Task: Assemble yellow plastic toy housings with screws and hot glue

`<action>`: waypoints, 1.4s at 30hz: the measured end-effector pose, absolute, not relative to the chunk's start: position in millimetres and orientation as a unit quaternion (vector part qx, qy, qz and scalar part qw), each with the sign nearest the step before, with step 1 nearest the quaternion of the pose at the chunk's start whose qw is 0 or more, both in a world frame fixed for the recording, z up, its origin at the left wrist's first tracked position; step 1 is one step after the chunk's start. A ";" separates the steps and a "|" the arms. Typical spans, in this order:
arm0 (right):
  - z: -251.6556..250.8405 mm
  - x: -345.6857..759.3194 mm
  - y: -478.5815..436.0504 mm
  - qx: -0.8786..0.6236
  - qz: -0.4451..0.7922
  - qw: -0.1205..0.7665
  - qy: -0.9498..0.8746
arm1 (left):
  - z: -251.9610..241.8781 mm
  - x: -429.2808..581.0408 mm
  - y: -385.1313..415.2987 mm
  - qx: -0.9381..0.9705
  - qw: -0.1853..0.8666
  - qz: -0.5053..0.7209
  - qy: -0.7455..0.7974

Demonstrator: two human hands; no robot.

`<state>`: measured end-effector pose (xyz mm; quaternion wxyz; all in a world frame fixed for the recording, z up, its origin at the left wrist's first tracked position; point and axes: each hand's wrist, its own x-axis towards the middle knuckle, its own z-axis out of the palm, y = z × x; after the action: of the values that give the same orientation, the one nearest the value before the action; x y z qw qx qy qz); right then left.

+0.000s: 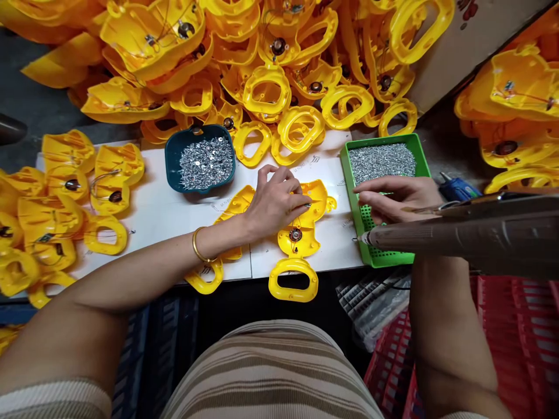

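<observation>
My left hand point(279, 198) bends over a yellow plastic shell half point(305, 238), its fingers pinched at a small dark bit that I cannot make out. The shell holds a round speaker point(296, 234) and thin wires, with a ring-shaped handle point(293, 280) at its near end. Over the green tray point(367, 256) of small silvery screws point(382, 162), my right hand point(399, 192) has its thumb and forefinger stretched out, slightly apart. An electric screwdriver point(471, 230) crosses in front of the right wrist, its tip by the tray's left edge; the remaining fingers are hidden.
A dark teal bowl point(170, 169) of metal pieces stands on the white work surface point(152, 233). Another yellow shell point(236, 209) lies partly under my left forearm. Piles of yellow shells point(262, 99) fill the far side, left and right. Red crates point(515, 331) stand at the lower right.
</observation>
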<state>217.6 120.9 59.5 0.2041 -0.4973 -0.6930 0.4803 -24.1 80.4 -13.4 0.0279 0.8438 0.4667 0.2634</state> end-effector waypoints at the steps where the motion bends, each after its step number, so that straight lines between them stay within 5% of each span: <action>1: 61.0 210.2 126.6 -0.486 0.488 0.174 -0.704 | -13.0 -23.6 80.1 0.841 0.036 0.263 0.472; 7: 48.3 171.4 142.4 -0.462 0.473 0.011 -0.750 | -11.7 -17.8 80.2 0.821 0.064 0.261 0.504; 22: 31.7 168.7 139.7 -0.452 0.477 0.002 -0.754 | -12.9 -21.7 79.9 0.834 0.094 0.236 0.490; 32: 29.2 232.6 122.7 -0.406 0.653 0.307 -0.561 | -14.8 -24.2 77.9 0.830 0.095 0.224 0.501; 42: 50.0 258.1 51.4 -0.384 0.576 0.376 -0.616 | -12.4 -19.9 80.7 0.830 0.107 0.190 0.514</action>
<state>258.1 51.4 50.0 0.3759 -0.3839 -0.6164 0.5756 -19.9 80.7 -12.4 0.1067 0.8295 0.5140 0.1904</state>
